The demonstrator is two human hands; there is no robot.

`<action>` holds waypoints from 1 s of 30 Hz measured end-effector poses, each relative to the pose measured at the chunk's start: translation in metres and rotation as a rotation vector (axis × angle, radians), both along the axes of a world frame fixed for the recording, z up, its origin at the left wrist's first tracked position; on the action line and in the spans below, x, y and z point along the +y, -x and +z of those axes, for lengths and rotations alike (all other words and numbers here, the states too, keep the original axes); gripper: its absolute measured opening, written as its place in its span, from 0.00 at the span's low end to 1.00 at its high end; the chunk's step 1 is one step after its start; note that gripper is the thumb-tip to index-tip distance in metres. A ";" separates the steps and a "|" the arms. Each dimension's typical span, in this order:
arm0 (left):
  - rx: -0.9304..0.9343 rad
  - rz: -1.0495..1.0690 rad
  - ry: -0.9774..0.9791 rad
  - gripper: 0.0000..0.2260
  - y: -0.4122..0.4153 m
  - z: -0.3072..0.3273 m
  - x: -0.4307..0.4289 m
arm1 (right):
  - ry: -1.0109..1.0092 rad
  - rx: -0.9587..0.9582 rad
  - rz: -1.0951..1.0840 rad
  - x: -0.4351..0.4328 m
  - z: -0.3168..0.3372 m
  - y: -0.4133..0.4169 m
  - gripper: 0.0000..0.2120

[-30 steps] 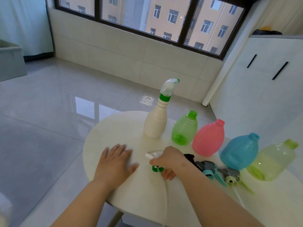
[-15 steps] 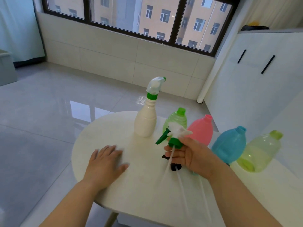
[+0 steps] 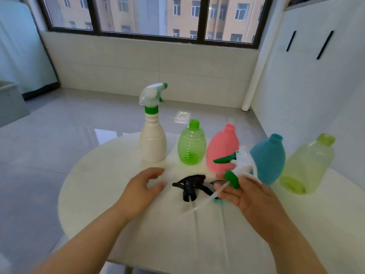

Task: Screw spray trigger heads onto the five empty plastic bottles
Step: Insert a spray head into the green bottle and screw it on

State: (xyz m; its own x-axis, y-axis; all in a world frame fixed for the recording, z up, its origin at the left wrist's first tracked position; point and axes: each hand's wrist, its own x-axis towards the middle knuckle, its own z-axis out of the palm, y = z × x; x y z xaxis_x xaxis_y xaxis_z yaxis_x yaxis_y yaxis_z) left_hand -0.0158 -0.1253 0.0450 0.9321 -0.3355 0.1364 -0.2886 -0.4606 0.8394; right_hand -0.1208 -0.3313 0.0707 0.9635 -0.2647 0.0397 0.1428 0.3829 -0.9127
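A row of bottles stands across the round white table (image 3: pixel 102 194). The cream bottle (image 3: pixel 153 142) at the left wears a white and green trigger head (image 3: pixel 151 95). To its right stand a green ribbed bottle (image 3: pixel 191 144), a pink bottle (image 3: pixel 221 149), a blue bottle (image 3: pixel 269 159) and a pale yellow-green bottle (image 3: pixel 308 165), all with bare necks. My right hand (image 3: pixel 250 196) holds a white and green trigger head (image 3: pixel 236 165) in front of the pink and blue bottles, its dip tube hanging down. My left hand (image 3: pixel 142 190) hovers open just above the table. A black trigger head (image 3: pixel 190 186) lies between my hands.
Another trigger head lies partly hidden behind my right hand. White cabinets (image 3: pixel 316 86) stand close on the right. A tiled floor (image 3: pixel 49 145) and a low wall under a window lie beyond the table. The table's edge curves round at the left and near side.
My right hand picked the white and green trigger head up off the table and carried it right, in front of the pink and blue bottles. My left hand lifted and moved toward the black trigger head.
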 end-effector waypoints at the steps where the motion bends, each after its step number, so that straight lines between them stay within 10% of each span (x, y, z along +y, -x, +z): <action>1: 0.000 0.002 0.030 0.15 -0.006 0.004 -0.013 | 0.014 -0.030 -0.015 -0.003 0.005 0.001 0.11; 21: 0.124 -0.040 0.171 0.48 -0.081 0.005 -0.115 | -0.092 0.035 -0.239 -0.033 0.003 0.005 0.10; 30: 0.012 0.068 0.217 0.35 -0.072 0.014 -0.112 | -0.069 -0.022 -0.261 -0.038 0.014 0.009 0.11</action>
State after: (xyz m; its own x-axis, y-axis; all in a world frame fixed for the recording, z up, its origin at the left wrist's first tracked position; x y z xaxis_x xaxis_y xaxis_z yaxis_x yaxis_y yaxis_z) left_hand 0.0564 -0.2373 0.0592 0.9534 -0.2361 0.1878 -0.2530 -0.2869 0.9239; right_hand -0.1296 -0.3689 0.0843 0.8613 -0.5069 0.0335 0.2646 0.3914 -0.8814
